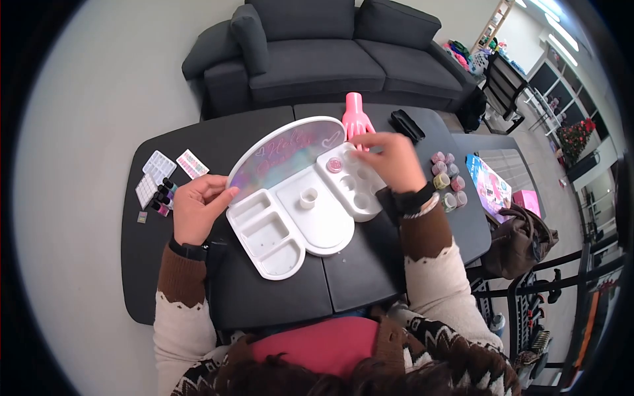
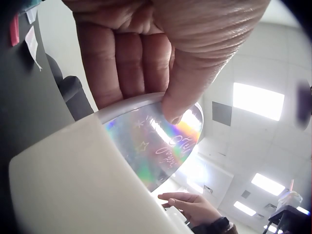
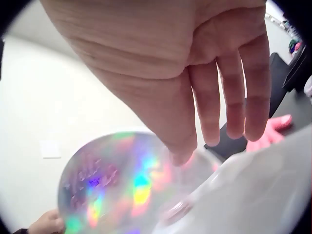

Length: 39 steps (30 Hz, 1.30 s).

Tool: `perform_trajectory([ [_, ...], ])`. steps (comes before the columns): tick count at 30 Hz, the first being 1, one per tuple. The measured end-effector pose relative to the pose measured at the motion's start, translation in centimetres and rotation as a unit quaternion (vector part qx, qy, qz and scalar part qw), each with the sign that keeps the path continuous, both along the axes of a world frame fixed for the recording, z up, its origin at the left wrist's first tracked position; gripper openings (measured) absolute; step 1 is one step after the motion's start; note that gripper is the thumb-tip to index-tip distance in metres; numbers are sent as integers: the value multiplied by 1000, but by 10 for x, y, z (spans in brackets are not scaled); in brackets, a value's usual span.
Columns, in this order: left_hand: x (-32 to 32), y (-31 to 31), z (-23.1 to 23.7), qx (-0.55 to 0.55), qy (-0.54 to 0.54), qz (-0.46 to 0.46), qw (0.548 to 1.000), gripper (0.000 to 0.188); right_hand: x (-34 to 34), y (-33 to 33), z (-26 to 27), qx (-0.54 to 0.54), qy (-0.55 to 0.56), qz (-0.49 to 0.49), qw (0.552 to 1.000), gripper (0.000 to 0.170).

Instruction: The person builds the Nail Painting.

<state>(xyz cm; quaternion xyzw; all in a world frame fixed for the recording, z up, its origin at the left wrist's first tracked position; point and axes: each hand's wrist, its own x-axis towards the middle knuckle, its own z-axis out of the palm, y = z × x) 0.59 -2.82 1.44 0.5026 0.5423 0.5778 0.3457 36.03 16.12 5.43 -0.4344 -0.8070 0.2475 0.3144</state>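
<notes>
A white plastic toy station (image 1: 323, 228) with molded compartments lies on the black table, an arched holographic panel (image 1: 281, 158) standing along its back. My left hand (image 1: 201, 206) pinches the panel's left edge; in the left wrist view the thumb (image 2: 178, 105) lies on its front face and the fingers are behind. At the panel's right end hovers my right hand (image 1: 389, 165), fingers extended and apart in the right wrist view. A pink round pot (image 1: 335, 164) sits in the right-hand section beside several round wells. On the middle platform rests a small white cup (image 1: 308, 198).
Behind the panel's right end stands a pink model hand (image 1: 354, 113), near a black case (image 1: 407, 125). Lidded jars (image 1: 441, 180) stand at right, by a printed box (image 1: 489, 185). Polish bottles (image 1: 162, 198) and a sticker sheet (image 1: 192, 164) lie left. Beyond is a grey sofa (image 1: 310, 63).
</notes>
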Motion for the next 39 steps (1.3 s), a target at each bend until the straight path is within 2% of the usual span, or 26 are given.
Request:
perform_trajectory([
  [1, 0, -1, -1, -1, -3, 0, 1000, 17, 15, 19, -8, -2, -1, -55, 998, 29],
  [3, 0, 0, 0, -2, -11, -6, 1000, 17, 45, 35, -4, 49, -71, -111, 990, 30],
  [4, 1, 0, 0, 0, -10, -4, 1000, 17, 58, 43, -6, 51, -71, -109, 990, 30],
  [6, -1, 1, -3, -10, -8, 2, 1000, 19, 73, 60, -17, 17, -184, -138, 973, 29],
  [10, -4, 2, -5, -8, -5, 0, 1000, 19, 69, 80, -25, -21, -208, -161, 965, 27],
  [14, -4, 0, -2, -15, -9, 8, 1000, 18, 53, 70, -10, 36, -171, -137, 975, 28],
  [16, -4, 0, -4, -17, -8, 13, 1000, 18, 33, 45, 18, 12, -100, -20, 995, 30],
  [19, -4, 0, -4, -19, -10, 10, 1000, 19, 4, 12, 47, 4, -163, 60, 985, 27],
  [22, -3, -1, -2, -31, -23, 10, 999, 19, -10, 6, 43, 37, -209, 65, 975, 25],
  [25, -2, -2, -2, -28, -22, 11, 999, 19, -16, 3, 44, 7, -236, 57, 970, 24],
  [30, -2, -3, -2, -24, -14, 14, 1000, 17, -10, 14, 31, 12, -220, 80, 972, 30],
  [33, -2, -3, -3, -23, -10, 16, 1000, 16, 13, 24, 44, -10, -205, 48, 977, 35],
  [35, -4, -4, -6, -22, -15, 13, 1000, 17, 40, 42, 36, 34, -259, 16, 965, 34],
  [37, -6, -4, -7, -23, 2, 18, 1000, 17, 55, 51, 28, -14, -301, -20, 953, 33],
  [39, -4, -4, -6, -22, 1, 19, 1000, 18, 68, 58, 4, -7, -307, -21, 951, 32],
])
